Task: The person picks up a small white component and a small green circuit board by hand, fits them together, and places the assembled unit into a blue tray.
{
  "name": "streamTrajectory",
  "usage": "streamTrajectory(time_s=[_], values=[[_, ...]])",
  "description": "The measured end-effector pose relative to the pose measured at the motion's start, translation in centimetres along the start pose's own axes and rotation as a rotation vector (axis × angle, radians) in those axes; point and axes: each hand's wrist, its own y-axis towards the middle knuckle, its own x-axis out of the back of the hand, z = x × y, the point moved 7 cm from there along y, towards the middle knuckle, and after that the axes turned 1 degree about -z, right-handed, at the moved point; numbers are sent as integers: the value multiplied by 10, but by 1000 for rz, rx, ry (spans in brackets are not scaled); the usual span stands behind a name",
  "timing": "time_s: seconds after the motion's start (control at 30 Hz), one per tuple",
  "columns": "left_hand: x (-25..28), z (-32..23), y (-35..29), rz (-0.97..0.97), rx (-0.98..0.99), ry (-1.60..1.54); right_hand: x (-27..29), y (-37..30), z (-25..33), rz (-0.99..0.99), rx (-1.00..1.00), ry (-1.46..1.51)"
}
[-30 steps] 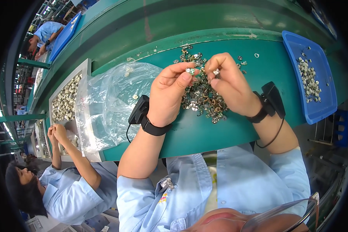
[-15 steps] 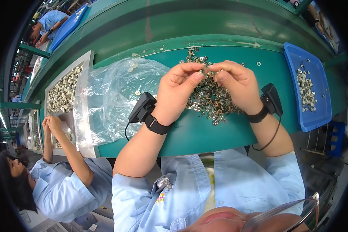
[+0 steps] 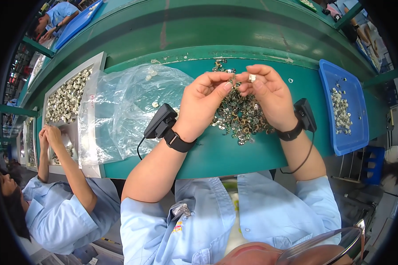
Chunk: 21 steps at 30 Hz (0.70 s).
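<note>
My left hand point(image 3: 202, 98) is pinched at thumb and forefinger on a small metal piece point(image 3: 233, 79), too small to name exactly. Facing it, almost fingertip to fingertip, my right hand point(image 3: 269, 95) holds a small white block-like part point(image 3: 252, 77) between thumb and fingers. Both hands hover over a loose pile of small shiny metal parts point(image 3: 242, 119) on the green table point(image 3: 208, 161). Black bands with dark box-shaped devices sit on both wrists.
A crumpled clear plastic bag point(image 3: 124, 110) lies to the left, overlapping a metal tray point(image 3: 102, 66) of white parts. At the right stands a blue tray point(image 3: 360, 128) with several white parts. A co-worker point(image 3: 70, 207) sits at the left, hands together over the metal tray.
My right fingers have shifted and spread a little, so the white part now shows between them. My left hand keeps its pinch. The whole view has shifted slightly.
</note>
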Motion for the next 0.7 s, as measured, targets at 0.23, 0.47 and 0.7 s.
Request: streamTrajectory(time_s=[0.23,0.47,0.7], values=[[-4,-1,-1,23,3,5,11,-3,-7,-8,-10,-33],[-5,0,-1,33,-16,-7,-3,-2,3,-58,0,-53],[-7,1,-3,47,-17,27,-3,-4,4,31,125,-219]])
